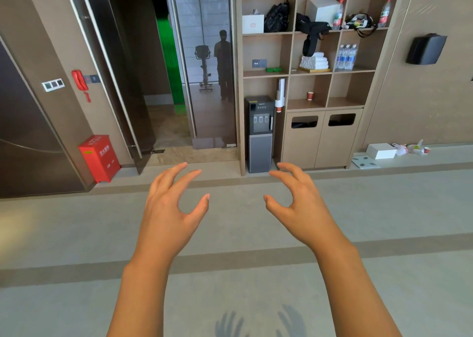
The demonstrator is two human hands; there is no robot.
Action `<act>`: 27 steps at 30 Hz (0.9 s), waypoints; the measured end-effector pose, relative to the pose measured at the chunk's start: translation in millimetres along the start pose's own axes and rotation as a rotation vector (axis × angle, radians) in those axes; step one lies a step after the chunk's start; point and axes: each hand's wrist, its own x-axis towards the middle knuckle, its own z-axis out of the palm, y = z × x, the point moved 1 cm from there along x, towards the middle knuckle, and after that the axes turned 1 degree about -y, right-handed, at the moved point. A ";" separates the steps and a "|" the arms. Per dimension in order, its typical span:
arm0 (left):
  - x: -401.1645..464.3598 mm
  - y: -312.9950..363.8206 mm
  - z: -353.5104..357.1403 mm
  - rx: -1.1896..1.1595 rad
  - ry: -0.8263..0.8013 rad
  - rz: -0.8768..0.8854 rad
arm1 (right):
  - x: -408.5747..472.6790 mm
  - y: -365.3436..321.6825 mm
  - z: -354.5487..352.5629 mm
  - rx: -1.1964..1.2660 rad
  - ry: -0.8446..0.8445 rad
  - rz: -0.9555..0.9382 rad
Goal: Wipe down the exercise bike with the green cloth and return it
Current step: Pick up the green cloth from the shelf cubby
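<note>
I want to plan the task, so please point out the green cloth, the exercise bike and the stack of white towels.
green cloth (273, 69), head view, middle of the folded cloth.
exercise bike (204, 66), head view, upright post as reflected in the glass door.
stack of white towels (314, 61), head view, centre of the stack.

Matt wood-look shelving; glossy dark glass door mirroring room; folded white terry towels; clear plastic bottles; red painted-metal extinguisher box; matt grey floor.
</note>
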 end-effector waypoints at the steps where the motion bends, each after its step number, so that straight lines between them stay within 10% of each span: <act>1: 16.2 3.4 8.8 0.005 0.006 0.011 | 15.8 9.5 -3.0 0.013 0.011 -0.004; 27: 268.7 45.9 263.5 0.073 -0.209 0.086 | 231.8 247.7 -25.8 0.078 0.101 0.161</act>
